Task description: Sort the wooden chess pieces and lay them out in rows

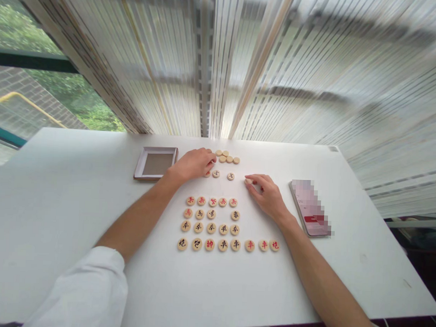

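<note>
Round wooden xiangqi pieces with red or black characters lie in rows on a white table. At the back left, my left hand (196, 163) has its fingers bent together on a red-marked xiangqi piece (207, 174), partly covered by the fingertips. Beside that piece lie two black-marked pieces (216, 174) (231, 176), with a gap between them. My right hand (265, 193) pinches another xiangqi piece (248, 181) between thumb and fingers; its character cannot be made out. Behind, several blank-looking pieces (223, 159) sit in a cluster near the left hand.
Nearer to me are a row of red soldier pieces (201, 201), a mixed row with a gap (211, 214), black soldiers (211, 228) and a long front row (223, 245). An open shallow box (138, 165) stands left, a phone (309, 209) right. Blinds (221, 63) hang behind the table (77, 201).
</note>
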Demonstrator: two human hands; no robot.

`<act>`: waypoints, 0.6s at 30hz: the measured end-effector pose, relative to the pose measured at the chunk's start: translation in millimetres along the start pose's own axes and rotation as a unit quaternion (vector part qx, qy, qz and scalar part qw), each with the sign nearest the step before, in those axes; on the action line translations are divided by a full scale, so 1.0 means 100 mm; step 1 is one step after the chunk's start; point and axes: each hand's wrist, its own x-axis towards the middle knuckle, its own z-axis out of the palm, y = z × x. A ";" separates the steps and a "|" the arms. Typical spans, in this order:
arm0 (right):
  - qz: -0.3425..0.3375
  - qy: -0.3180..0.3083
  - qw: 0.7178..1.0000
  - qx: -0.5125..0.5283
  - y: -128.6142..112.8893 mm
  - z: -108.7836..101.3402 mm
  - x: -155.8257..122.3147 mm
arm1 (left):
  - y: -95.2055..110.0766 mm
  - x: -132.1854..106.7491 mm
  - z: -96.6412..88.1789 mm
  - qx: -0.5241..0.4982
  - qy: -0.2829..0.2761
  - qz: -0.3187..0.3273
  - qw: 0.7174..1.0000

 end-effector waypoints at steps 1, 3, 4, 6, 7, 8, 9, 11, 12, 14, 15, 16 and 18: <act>0.018 -0.001 1.000 0.021 0.00 0.00 0.00 | 0.00 0.00 0.00 -0.006 0.002 0.001 1.000; 0.060 -0.005 0.994 0.091 0.00 -0.02 -0.01 | -0.01 -0.01 0.00 -0.018 0.006 0.006 1.000; 0.081 -0.005 0.988 0.134 0.00 -0.04 -0.01 | 0.00 -0.01 -0.01 -0.022 0.009 0.008 1.000; 0.122 -0.006 0.967 0.224 0.01 -0.07 -0.02 | 0.01 -0.03 -0.03 -0.026 0.015 0.013 0.999; 0.141 -0.007 0.954 0.266 0.01 -0.08 -0.03 | 0.03 -0.04 -0.05 -0.029 0.021 0.016 0.999; 0.157 -0.008 0.941 0.301 0.00 -0.09 -0.04 | 0.06 -0.05 -0.07 -0.034 0.028 0.022 0.999; 0.172 -0.013 0.928 0.330 -0.01 -0.10 -0.05 | 0.09 -0.07 -0.10 -0.043 0.034 0.031 0.998; 0.193 -0.031 0.908 0.369 -0.05 -0.12 -0.07 | 0.19 -0.12 -0.16 -0.073 0.045 0.055 0.995; 0.200 -0.041 0.901 0.382 -0.08 -0.12 -0.08 | 0.25 -0.15 -0.18 -0.092 0.048 0.070 0.992; 0.209 -0.064 0.887 0.407 -0.14 -0.13 -0.12 | 0.38 -0.21 -0.23 -0.134 0.046 0.102 0.985; 0.210 -0.074 0.880 0.421 -0.17 -0.13 -0.13 | 0.45 -0.24 -0.24 -0.155 0.040 0.118 0.980; 0.209 -0.083 0.872 0.435 -0.19 -0.13 -0.15 | 0.51 -0.26 -0.25 -0.172 0.034 0.134 0.975; 0.204 -0.097 0.857 0.463 -0.23 -0.12 -0.17 | 0.62 -0.29 -0.23 -0.189 0.029 0.154 0.969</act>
